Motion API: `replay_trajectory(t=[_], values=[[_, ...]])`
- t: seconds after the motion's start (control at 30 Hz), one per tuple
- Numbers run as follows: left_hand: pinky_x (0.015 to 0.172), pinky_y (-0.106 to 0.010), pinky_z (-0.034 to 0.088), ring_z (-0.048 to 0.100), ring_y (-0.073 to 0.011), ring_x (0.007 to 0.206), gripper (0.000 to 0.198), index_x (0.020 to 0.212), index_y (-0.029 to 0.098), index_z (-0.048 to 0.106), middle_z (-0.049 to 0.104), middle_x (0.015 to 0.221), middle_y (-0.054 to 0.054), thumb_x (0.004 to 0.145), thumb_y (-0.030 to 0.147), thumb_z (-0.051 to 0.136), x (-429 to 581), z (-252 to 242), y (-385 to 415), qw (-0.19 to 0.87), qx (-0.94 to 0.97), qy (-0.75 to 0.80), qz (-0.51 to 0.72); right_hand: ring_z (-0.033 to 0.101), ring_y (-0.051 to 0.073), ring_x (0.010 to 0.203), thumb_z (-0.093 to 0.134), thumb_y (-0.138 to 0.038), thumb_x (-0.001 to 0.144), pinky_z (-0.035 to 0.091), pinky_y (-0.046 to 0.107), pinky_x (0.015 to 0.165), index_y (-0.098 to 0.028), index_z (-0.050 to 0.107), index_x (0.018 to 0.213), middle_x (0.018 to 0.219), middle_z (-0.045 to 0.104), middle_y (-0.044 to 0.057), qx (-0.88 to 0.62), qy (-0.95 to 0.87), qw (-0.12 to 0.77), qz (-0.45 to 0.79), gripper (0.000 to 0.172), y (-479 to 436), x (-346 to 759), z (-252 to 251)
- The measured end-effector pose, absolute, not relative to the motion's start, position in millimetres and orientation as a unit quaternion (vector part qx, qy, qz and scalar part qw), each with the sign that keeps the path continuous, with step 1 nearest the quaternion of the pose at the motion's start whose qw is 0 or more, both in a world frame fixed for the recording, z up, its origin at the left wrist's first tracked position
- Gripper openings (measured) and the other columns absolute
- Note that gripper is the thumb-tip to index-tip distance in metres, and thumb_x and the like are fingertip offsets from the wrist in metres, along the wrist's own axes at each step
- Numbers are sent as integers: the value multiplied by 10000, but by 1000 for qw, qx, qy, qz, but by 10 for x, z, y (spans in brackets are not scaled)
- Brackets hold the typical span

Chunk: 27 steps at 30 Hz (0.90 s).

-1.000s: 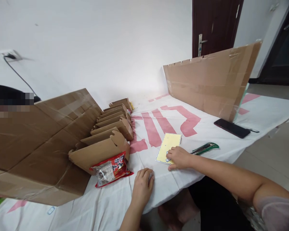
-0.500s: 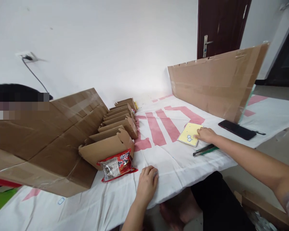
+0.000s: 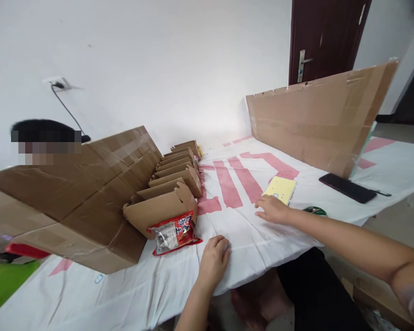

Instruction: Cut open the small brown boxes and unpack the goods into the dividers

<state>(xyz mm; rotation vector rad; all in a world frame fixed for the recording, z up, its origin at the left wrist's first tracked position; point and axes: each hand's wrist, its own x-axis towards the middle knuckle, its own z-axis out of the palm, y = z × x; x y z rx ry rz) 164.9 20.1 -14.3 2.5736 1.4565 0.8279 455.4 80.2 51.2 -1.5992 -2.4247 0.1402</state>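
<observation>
My left hand (image 3: 214, 259) rests palm down near the table's front edge with its fingers curled loosely on the white cloth (image 3: 238, 239). It holds nothing. My right hand (image 3: 272, 209) lies flat on the cloth with fingers stretched out, just below a yellow card (image 3: 280, 189) and not touching it. A red snack packet (image 3: 174, 232) lies left of my left hand, against the front of a row of small folded cardboard boxes (image 3: 169, 193). A green utility knife (image 3: 314, 211) shows partly behind my right forearm.
A large cardboard sheet (image 3: 69, 193) leans on the left and another cardboard sheet (image 3: 317, 115) stands at the back right. A black phone (image 3: 347, 187) lies at the right. Another person's head shows behind the left cardboard. A door is at the back.
My right hand slid the yellow card away to the right, then let go and came back toward the middle of the cloth. My left hand stayed put. The camera turned left.
</observation>
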Motion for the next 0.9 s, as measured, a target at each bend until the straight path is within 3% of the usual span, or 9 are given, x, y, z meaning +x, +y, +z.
replay_trajectory(t=[0.27,0.47,0.7,0.9], values=[[905,-445,488,589,-266,973,222,959,190,693,643,992,-99,845,291,532,1181,2,338,-36,741,589,319,606,223,914,675,-347,827,425,325,823,-163,705,925,929,699,82,-412,-893,151,98,211,746,3290,245],[870,-458,493,601,-274,900,275,979,213,701,611,919,-86,827,364,527,735,57,366,-77,635,696,326,539,241,956,627,-255,842,415,349,829,-148,669,863,945,648,95,-414,-879,216,98,117,726,3112,-34],[910,-455,491,598,-302,1062,441,1235,182,587,617,1123,-141,852,380,494,686,-21,361,-21,614,738,277,530,218,902,682,-198,770,420,337,813,-170,665,778,886,638,63,-401,-863,272,141,34,770,3150,-173],[1014,-499,433,544,-322,1162,539,1297,140,523,579,1180,-174,824,398,516,709,-138,472,-50,627,711,314,532,214,891,692,-192,756,424,335,813,-172,668,753,870,636,54,-399,-860,280,150,31,787,3140,-187]])
